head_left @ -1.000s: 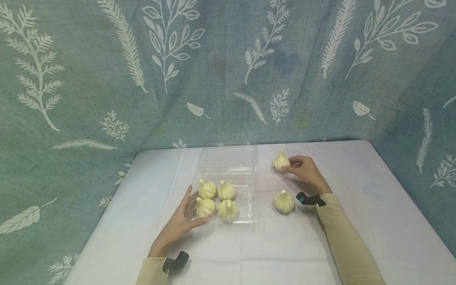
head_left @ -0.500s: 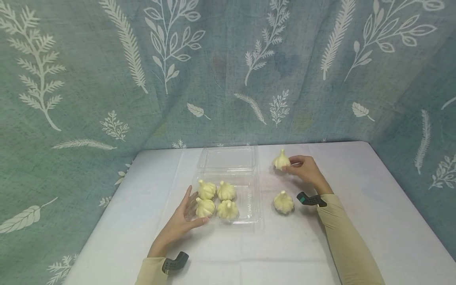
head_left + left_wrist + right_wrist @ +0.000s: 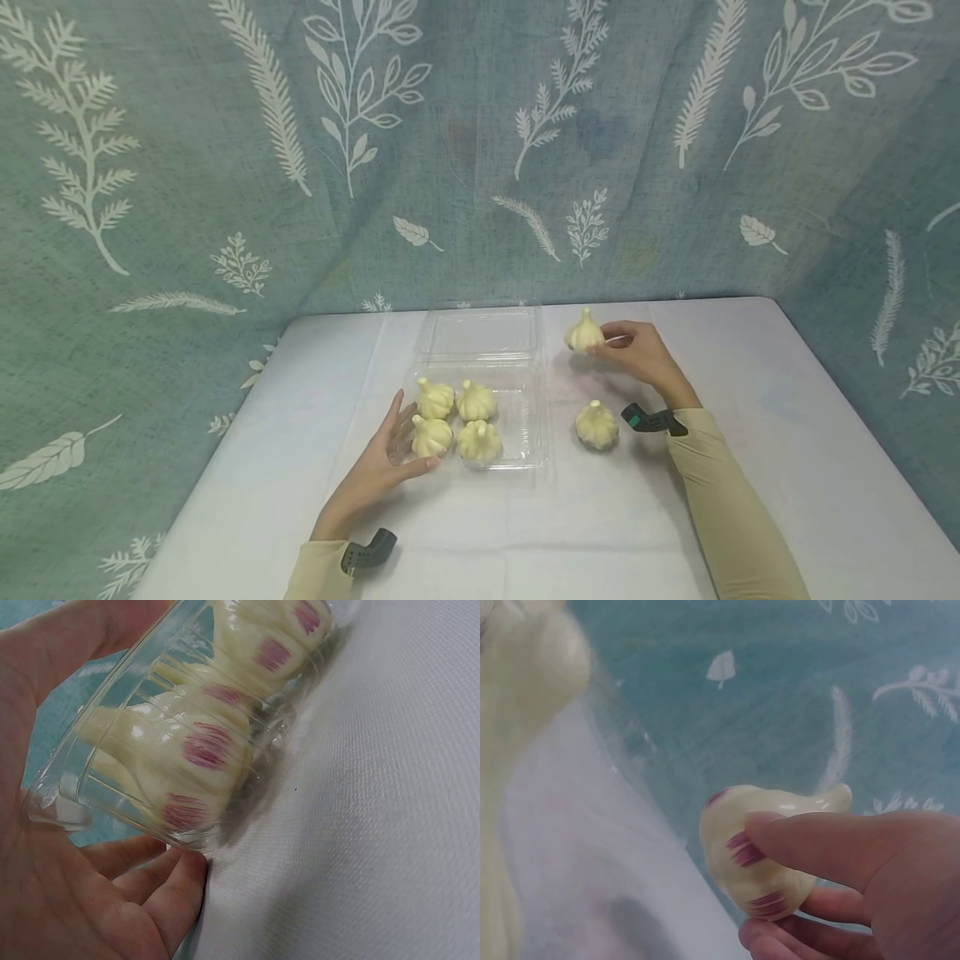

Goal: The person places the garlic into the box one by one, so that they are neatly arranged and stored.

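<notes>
Right hand (image 3: 641,354) pinching purple-streaked garlic bulb (image 3: 583,333), left hand (image 3: 373,468) spread, touching clear container (image 3: 522,421)

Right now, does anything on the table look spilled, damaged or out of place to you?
Nothing stands out. Four garlic bulbs sit inside the open clear container, another bulb rests beside it, and the right hand holds a sixth bulb. The purple patches look like ordinary colouring, not damage.
</notes>
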The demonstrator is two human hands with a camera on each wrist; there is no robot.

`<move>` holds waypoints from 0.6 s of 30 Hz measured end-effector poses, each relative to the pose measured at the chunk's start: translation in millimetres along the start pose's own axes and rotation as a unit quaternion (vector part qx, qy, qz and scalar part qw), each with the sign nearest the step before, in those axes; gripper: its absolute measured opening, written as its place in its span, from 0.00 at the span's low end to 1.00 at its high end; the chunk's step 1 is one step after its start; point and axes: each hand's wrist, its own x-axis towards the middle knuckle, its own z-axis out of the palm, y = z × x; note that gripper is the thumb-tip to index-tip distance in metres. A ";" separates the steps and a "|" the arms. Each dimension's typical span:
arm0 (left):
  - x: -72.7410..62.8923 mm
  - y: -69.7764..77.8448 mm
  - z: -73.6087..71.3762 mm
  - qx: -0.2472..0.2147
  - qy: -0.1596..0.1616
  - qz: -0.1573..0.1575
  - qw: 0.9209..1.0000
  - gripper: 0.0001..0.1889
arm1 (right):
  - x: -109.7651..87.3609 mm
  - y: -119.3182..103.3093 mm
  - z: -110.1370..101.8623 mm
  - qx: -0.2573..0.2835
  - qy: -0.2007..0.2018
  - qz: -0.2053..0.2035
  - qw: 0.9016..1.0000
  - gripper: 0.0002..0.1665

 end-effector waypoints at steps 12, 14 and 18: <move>1.2 0.4 -0.8 0.001 -0.003 0.003 1.000 0.65 | -6.6 -20.3 -1.9 0.019 -0.009 -0.037 0.999 0.32; 1.5 0.4 -0.8 0.003 -0.003 0.003 1.000 0.65 | -8.4 -24.7 -2.0 0.020 -0.009 -0.041 0.999 0.32; 2.1 -0.2 -0.7 0.005 -0.003 0.002 1.000 0.65 | -11.7 -33.1 -1.7 0.023 -0.012 -0.041 0.999 0.32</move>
